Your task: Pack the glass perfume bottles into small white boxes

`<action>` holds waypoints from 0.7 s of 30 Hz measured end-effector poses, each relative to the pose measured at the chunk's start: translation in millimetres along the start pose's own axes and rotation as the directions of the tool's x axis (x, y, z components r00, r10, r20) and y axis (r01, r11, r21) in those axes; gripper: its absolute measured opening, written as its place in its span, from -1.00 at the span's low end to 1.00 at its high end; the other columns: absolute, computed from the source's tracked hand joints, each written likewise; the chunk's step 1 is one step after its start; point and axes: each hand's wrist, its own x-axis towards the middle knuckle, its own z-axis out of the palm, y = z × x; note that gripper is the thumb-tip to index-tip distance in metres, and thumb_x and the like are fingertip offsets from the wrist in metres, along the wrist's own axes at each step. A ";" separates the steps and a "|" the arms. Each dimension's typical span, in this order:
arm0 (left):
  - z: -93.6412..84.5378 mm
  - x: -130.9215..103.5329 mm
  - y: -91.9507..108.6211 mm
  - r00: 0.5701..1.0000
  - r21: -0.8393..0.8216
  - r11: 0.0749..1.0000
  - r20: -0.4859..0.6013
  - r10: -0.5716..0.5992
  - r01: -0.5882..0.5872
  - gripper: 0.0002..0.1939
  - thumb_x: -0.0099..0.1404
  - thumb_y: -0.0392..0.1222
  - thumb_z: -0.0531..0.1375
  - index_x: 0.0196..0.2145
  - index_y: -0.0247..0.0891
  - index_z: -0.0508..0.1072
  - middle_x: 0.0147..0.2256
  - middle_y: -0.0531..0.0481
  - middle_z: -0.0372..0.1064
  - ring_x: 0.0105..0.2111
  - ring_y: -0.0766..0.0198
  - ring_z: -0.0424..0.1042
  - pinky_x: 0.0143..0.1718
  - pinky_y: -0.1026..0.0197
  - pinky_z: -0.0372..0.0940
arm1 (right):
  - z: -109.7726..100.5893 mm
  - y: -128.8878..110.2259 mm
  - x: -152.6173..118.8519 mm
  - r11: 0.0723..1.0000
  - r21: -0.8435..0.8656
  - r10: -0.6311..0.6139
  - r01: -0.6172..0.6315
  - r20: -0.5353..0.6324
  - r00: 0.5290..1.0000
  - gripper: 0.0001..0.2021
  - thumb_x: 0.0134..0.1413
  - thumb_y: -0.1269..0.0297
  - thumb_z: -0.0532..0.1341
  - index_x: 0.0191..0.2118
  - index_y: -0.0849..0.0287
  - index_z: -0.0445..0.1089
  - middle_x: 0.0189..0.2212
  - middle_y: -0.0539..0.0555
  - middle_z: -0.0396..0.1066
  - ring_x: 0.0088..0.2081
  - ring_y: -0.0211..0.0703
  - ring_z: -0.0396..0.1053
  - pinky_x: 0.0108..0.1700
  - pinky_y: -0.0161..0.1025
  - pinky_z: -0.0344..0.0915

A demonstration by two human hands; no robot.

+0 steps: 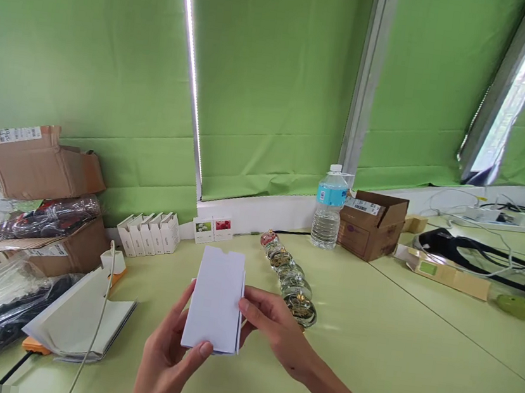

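A white flat cardboard box, with a small notch in its top edge, is held up over the pale green table. My left hand grips it from the left and below, thumb on the lower front edge. On the right side, my right hand pinches its edge, thumb on the front and fingers behind. Just beyond the box, a row of round glass bottles with gold and red details runs back toward the wall. The box's back is hidden.
Several small white boxes stand at the back left, beside two picture cards. A large water bottle and a brown carton are at the back. Left are stacked cartons, an open notebook and a cable.
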 end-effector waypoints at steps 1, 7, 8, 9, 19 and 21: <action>0.2 0.5 0.5 1.000 -0.021 1.000 -0.009 -0.007 0.007 -0.11 -0.03 0.01 0.38 0.22 -0.23 0.18 -0.09 -0.11 0.50 -0.26 0.15 0.51 -0.32 0.26 0.44 | 0.1 0.7 0.1 1.000 0.002 0.002 -0.002 0.004 1.000 -0.63 0.23 0.08 0.11 -0.01 0.23 0.42 -0.42 0.09 0.45 -0.38 -0.17 0.42 -0.33 -0.20 0.39; -1.2 2.4 -1.5 0.999 -0.081 0.996 -0.022 -0.024 0.022 -0.09 -0.10 0.02 0.41 0.19 -0.24 0.24 -0.25 -0.06 0.55 -0.37 0.21 0.47 -0.42 0.30 0.41 | 0.4 8.2 1.0 1.000 -0.015 0.011 -0.011 0.003 1.000 -0.57 0.21 0.02 0.11 0.01 0.25 0.40 -0.45 0.09 0.43 -0.43 -0.19 0.42 -0.38 -0.22 0.39; -1.8 2.6 -2.7 1.000 -0.082 0.996 -0.012 -0.024 0.023 -0.07 -0.11 0.02 0.42 0.20 -0.24 0.24 -0.28 -0.05 0.55 -0.38 0.21 0.47 -0.42 0.31 0.41 | 0.2 9.8 1.2 1.000 -0.022 0.011 -0.011 -0.012 1.000 -0.56 0.20 0.01 0.12 0.01 0.26 0.40 -0.45 0.09 0.43 -0.44 -0.20 0.41 -0.40 -0.23 0.39; -2.5 2.9 -4.0 1.000 -0.083 0.996 0.000 -0.025 0.025 -0.05 -0.12 0.03 0.42 0.21 -0.24 0.22 -0.31 -0.04 0.55 -0.40 0.22 0.47 -0.43 0.30 0.40 | 0.0 11.0 1.4 1.000 -0.028 0.013 -0.014 -0.024 1.000 -0.55 0.19 0.00 0.12 0.01 0.26 0.39 -0.46 0.08 0.43 -0.45 -0.21 0.41 -0.40 -0.24 0.38; -9.2 6.5 -7.9 0.998 0.113 0.992 0.005 0.060 -0.061 -0.12 -0.09 0.07 0.40 0.16 -0.24 0.26 -0.25 -0.09 0.56 -0.31 0.14 0.53 -0.31 0.21 0.44 | -0.6 12.8 2.4 0.995 -0.086 0.045 -0.049 -0.048 0.998 -0.50 0.15 -0.07 0.13 0.02 0.23 0.40 -0.46 0.06 0.38 -0.48 -0.26 0.34 -0.46 -0.29 0.35; -8.4 6.7 -8.8 0.989 0.231 0.962 -0.014 0.150 -0.143 -0.19 -0.07 0.07 0.39 0.12 -0.21 0.31 -0.24 -0.08 0.56 -0.30 0.14 0.53 -0.29 0.21 0.45 | -2.3 12.5 2.4 0.989 -0.139 0.041 -0.052 -0.081 0.996 -0.51 0.13 -0.07 0.15 0.00 0.22 0.42 -0.51 0.02 0.32 -0.52 -0.30 0.28 -0.55 -0.37 0.26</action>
